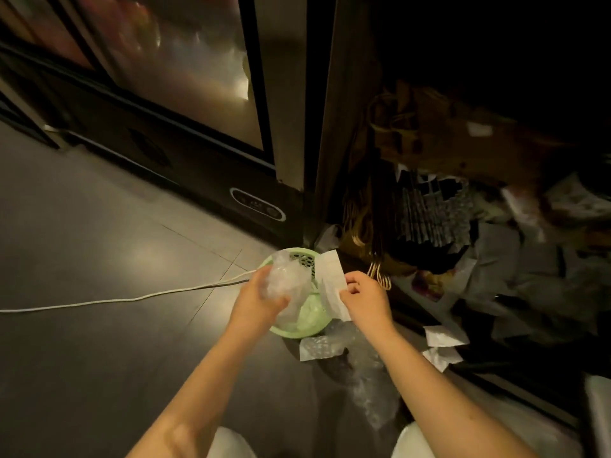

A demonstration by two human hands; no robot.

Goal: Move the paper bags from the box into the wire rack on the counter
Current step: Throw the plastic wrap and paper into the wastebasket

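My left hand [256, 297] grips a crumpled clear plastic wrapper [288, 282] over a light green plastic basket [299, 328] on the floor. My right hand [363, 297] pinches a white paper slip [332, 285] just right of the wrapper. Brown paper bags with twisted handles [370, 233] stand packed in a dark space under the counter to the right, beside a stack of dark bags [433, 209]. More brown bags [406, 127] lie higher up in the shadow. I see neither a box nor a wire rack clearly.
A glass-door fridge [185, 77] stands ahead on the left. A white cable [132, 298] runs across the tiled floor to the basket. Bubble wrap [330, 345] and small white packets [443, 342] lie on the floor near my knees. Grey clutter [535, 269] fills the right.
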